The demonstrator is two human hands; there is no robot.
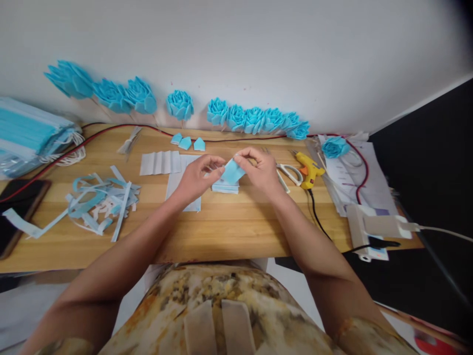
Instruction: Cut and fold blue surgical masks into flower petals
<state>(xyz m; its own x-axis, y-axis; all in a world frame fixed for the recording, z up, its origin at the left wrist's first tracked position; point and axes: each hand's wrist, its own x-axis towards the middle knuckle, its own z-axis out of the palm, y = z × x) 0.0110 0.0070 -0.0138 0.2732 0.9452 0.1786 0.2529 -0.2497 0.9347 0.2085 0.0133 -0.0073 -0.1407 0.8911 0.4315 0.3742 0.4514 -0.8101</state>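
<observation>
A light-blue piece of mask fabric (234, 171) is raised over the table between my two hands. My right hand (259, 168) pinches its upper right corner between thumb and fingers. At its left edge, the thumb and fingertips of my left hand (202, 176) close in on the piece. Directly below lies a small stack of cut blue-and-white pieces (225, 188). A flat pale fabric sheet (190, 203) lies partly under my left hand, beside a creased white sheet (158, 162). Several small folded blue pieces (185, 143) with pointed tops lie behind my hands.
Blue fabric roses (254, 120) on sticks lean along the wall. Right are white-handled scissors (291, 173), a yellow glue gun (309, 170) and a power strip (356, 227). Left are fabric scraps (101, 202), packed masks (27, 133) and a phone (18, 212). A red-black cable (121, 126) crosses behind.
</observation>
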